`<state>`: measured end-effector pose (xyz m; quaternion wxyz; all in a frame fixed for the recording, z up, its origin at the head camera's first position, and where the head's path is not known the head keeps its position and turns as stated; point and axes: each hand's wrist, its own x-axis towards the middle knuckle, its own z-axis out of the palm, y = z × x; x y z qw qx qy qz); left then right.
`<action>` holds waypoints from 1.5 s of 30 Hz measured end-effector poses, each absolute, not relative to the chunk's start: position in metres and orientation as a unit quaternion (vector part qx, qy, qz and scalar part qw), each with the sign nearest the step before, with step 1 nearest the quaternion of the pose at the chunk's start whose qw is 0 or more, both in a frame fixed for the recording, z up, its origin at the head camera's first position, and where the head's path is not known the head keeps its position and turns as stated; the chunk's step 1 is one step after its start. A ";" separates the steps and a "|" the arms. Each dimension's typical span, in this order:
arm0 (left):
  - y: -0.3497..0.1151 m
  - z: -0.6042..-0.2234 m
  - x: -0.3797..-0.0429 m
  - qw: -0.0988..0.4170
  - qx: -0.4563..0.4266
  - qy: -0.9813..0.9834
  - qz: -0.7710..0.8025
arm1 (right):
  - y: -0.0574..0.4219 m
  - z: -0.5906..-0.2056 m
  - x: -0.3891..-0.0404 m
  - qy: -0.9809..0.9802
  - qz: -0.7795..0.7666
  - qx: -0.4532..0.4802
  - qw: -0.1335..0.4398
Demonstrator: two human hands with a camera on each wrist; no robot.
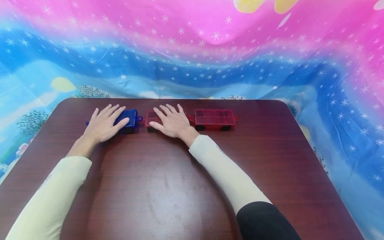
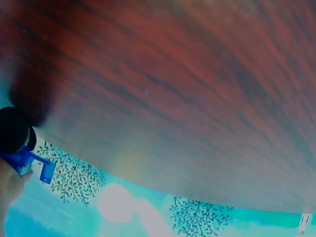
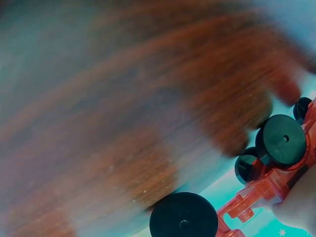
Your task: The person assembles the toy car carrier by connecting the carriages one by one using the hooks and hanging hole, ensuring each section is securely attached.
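My left hand [image 1: 103, 125] lies over a translucent blue toy train car [image 1: 132, 116], fingers spread and straight, hiding much of it. A ring coupling sticks out at the car's right end. In the left wrist view, its black wheel [image 2: 17, 131] and a blue hook [image 2: 47, 170] show at the left edge. With fingers spread, my right hand [image 1: 172, 123] rests over a translucent red toy car [image 1: 149, 116]. A second red car [image 1: 214, 117] stands just right of it, their couplings meeting. Black wheels [image 3: 281, 140] and a red coupling [image 3: 242, 205] appear in the right wrist view.
The cars stand in a row near the far edge of a dark wood table [image 1: 168, 186] with rounded corners. Behind it hangs a pink and blue cloth [image 1: 192, 53] with snowflakes. The second red car's ring points right.
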<state>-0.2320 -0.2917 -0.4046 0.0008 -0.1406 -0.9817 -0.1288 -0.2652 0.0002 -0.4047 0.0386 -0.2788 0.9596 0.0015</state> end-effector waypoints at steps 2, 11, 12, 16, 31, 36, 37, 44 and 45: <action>-0.291 -0.405 -0.233 0.000 -0.141 -0.982 -0.129 | 0.001 -0.405 -0.266 0.960 0.002 -0.278 0.039; -0.289 -0.406 -0.235 -0.004 -0.142 -0.982 -0.128 | 0.004 -0.405 -0.266 0.960 0.000 -0.277 0.037; -0.289 -0.406 -0.236 -0.004 -0.143 -0.981 -0.128 | 0.004 -0.405 -0.266 0.960 0.000 -0.277 0.036; -0.289 -0.406 -0.236 -0.004 -0.144 -0.982 -0.123 | 0.004 -0.405 -0.267 0.960 0.003 -0.277 0.036; -0.286 -0.403 -0.233 -0.013 -0.135 -0.985 -0.105 | 0.003 -0.404 -0.266 0.960 0.004 -0.278 0.038; -0.288 -0.403 -0.233 -0.013 -0.134 -0.985 -0.104 | 0.002 -0.405 -0.268 0.960 0.003 -0.277 0.047; -0.288 -0.403 -0.233 -0.012 -0.134 -0.985 -0.104 | 0.002 -0.405 -0.268 0.960 0.004 -0.277 0.047; -0.287 -0.404 -0.232 -0.010 -0.134 -0.985 -0.104 | 0.003 -0.405 -0.266 0.959 0.010 -0.279 0.040; -0.286 -0.404 -0.232 -0.010 -0.134 -0.985 -0.104 | 0.003 -0.405 -0.266 0.960 0.009 -0.279 0.041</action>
